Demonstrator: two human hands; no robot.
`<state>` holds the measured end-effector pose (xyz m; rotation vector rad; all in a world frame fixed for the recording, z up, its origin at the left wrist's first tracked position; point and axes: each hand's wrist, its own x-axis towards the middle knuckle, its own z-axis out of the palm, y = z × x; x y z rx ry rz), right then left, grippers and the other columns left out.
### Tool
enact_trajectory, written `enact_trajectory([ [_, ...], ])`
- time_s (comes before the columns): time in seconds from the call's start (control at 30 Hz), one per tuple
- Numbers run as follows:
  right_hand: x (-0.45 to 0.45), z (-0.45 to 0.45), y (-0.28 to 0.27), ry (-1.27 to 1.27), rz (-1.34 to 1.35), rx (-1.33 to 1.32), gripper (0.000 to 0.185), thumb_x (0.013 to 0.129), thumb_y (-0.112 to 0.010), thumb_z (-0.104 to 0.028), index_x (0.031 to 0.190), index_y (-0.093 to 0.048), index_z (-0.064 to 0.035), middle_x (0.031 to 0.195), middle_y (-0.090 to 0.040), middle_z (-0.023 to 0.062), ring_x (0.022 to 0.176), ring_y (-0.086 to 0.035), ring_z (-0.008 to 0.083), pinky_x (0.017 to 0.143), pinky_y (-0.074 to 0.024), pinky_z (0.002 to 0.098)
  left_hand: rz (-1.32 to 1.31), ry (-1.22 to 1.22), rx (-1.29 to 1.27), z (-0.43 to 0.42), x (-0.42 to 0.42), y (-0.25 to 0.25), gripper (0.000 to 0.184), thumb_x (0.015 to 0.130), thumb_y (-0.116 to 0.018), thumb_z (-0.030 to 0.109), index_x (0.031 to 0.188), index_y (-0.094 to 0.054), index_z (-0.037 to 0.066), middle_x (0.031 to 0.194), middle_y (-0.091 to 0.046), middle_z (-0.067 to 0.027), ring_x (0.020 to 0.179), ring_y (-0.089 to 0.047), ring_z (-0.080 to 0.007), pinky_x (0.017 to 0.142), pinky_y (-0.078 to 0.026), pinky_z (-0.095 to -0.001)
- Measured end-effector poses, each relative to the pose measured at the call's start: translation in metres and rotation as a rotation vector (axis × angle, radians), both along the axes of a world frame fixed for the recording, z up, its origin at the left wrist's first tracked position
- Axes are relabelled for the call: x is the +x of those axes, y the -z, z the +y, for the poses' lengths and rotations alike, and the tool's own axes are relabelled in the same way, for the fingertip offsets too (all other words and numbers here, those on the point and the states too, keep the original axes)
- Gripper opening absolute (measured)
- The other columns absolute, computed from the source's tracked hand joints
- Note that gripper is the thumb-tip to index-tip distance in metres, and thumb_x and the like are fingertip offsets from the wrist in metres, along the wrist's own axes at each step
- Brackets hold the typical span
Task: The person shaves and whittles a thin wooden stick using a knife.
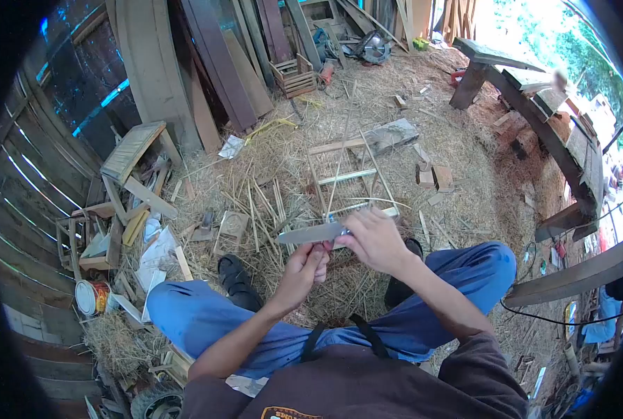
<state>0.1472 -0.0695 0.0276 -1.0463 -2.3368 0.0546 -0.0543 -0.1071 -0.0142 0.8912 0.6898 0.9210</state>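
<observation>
Clamped a knife [306, 234] in the right hand [378, 241], with the left hand [304, 271] curled just beneath, its hold unclear; likely demanded fingers well off the edge.

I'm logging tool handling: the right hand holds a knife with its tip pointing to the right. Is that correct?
Not quite: in the head view, the knife points to the left. The right hand does hold it.
</observation>
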Motion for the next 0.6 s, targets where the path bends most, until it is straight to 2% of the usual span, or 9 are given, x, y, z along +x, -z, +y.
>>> enact_trajectory([
  [0.1,-0.006,0.001,0.01,-0.09,-0.005,-0.011,0.028,0.091,-0.06,-0.033,0.098,-0.058,-0.0061,0.09,-0.059,0.0103,0.088,-0.058,0.0298,0.08,-0.0431,0.0409,0.067,0.006,-0.023,0.003,0.001,0.001,0.02,0.107,-0.042,0.026,0.104,-0.048,0.006,0.072,-0.034,0.0048,0.057,-0.029,-0.0043,0.049,-0.024,-0.0225],
  [0.2,0.001,0.005,0.001,-0.058,-0.035,-0.039,0.029,0.09,-0.061,-0.033,0.099,-0.058,-0.006,0.09,-0.059,0.0097,0.09,-0.058,0.0295,0.081,-0.0435,0.04,0.115,-0.019,0.022,0.001,0.005,-0.006,0.02,0.106,-0.042,0.025,0.1,-0.048,0.007,0.069,-0.033,0.0053,0.053,-0.028,-0.0042,0.046,-0.022,-0.0229],
  [0.3,0.025,0.019,-0.007,0.075,-0.063,0.088,0.026,0.09,-0.062,-0.029,0.099,-0.059,-0.005,0.088,-0.06,0.0114,0.086,-0.059,0.0317,0.079,-0.0447,0.041,0.128,-0.029,0.059,0.001,0.006,-0.01,0.021,0.106,-0.04,0.024,0.098,-0.048,0.007,0.066,-0.032,0.0055,0.052,-0.028,-0.0041,0.045,-0.022,-0.0226],
  [0.37,0.046,0.034,-0.008,0.296,0.178,0.118,0.022,0.091,-0.062,-0.026,0.095,-0.059,-0.0041,0.086,-0.062,0.0136,0.081,-0.059,0.0329,0.071,-0.0458,0.0431,0.185,0.009,0.07,0.001,0.001,-0.007,0.021,0.107,-0.04,0.024,0.099,-0.05,0.007,0.067,-0.033,0.0057,0.054,-0.029,-0.0039,0.047,-0.024,-0.0225],
  [0.47,0.074,0.047,-0.029,0.514,0.181,0.182,0.02,0.091,-0.063,-0.022,0.095,-0.06,-0.0032,0.085,-0.063,0.0154,0.08,-0.059,0.0353,0.069,-0.0457,0.0446,0.311,0.062,0.102,-0.005,0.0,-0.001,0.024,0.106,-0.042,0.026,0.103,-0.056,0.006,0.07,-0.038,0.0058,0.059,-0.033,-0.0036,0.051,-0.028,-0.0223],
  [0.57,0.061,0.032,-0.018,0.376,0.187,0.11,0.018,0.091,-0.063,-0.022,0.096,-0.061,-0.0041,0.085,-0.063,0.0146,0.08,-0.06,0.0352,0.069,-0.0456,0.0437,0.385,0.019,0.188,-0.01,0.008,-0.004,0.027,0.106,-0.043,0.027,0.109,-0.058,0.005,0.072,-0.043,0.0049,0.063,-0.038,-0.0035,0.055,-0.032,-0.0215],
  [0.6,0.055,0.029,-0.018,0.29,0.115,0.118,0.018,0.091,-0.063,-0.022,0.096,-0.062,-0.0044,0.085,-0.063,0.0145,0.08,-0.06,0.0353,0.069,-0.0457,0.0439,0.431,0.015,0.234,-0.007,0.006,-0.002,0.028,0.106,-0.044,0.028,0.11,-0.058,0.005,0.073,-0.044,0.0046,0.064,-0.039,-0.0034,0.057,-0.032,-0.0213],
])
